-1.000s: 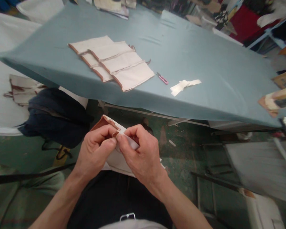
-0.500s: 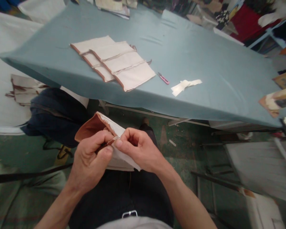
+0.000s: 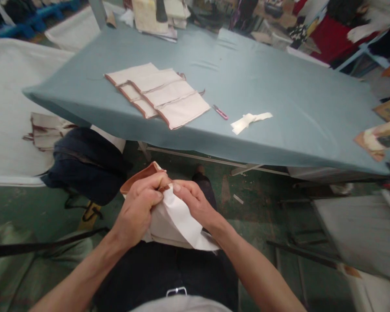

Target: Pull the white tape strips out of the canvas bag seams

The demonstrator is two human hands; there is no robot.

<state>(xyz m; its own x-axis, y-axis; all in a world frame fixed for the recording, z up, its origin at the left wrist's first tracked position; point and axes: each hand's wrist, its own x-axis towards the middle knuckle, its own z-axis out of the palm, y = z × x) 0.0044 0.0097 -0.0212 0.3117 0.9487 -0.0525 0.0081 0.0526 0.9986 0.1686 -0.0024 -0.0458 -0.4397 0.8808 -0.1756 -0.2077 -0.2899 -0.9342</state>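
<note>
Held low in front of my lap is a white fabric pouch [image 3: 178, 216] with brown material showing at its upper left. My left hand [image 3: 141, 203] grips its seam edge between thumb and bent fingers. Close beside it, my right hand [image 3: 193, 197] pinches the same edge, thumb almost meeting the left fingers. A loose white flap hangs down from this grip toward my right wrist. The exact spot between the fingertips is mostly covered. On the table ahead, several similar cream pieces with brown edging [image 3: 182, 104] lie overlapped.
Pink-handled thread snips [image 3: 221, 112] and pale cloth strips [image 3: 248, 122] lie on the blue-covered table [image 3: 279, 82]. Its front edge runs just beyond my hands. A dark blue bag [image 3: 87, 162] sits at the left, near a white bin [image 3: 6, 143]. Metal framing [image 3: 302, 255] stands at the right.
The pouch and both hands have shifted slightly right. The pouch has turned, so less brown shows and a white flap now hangs across the front. The view has tilted up a little.
</note>
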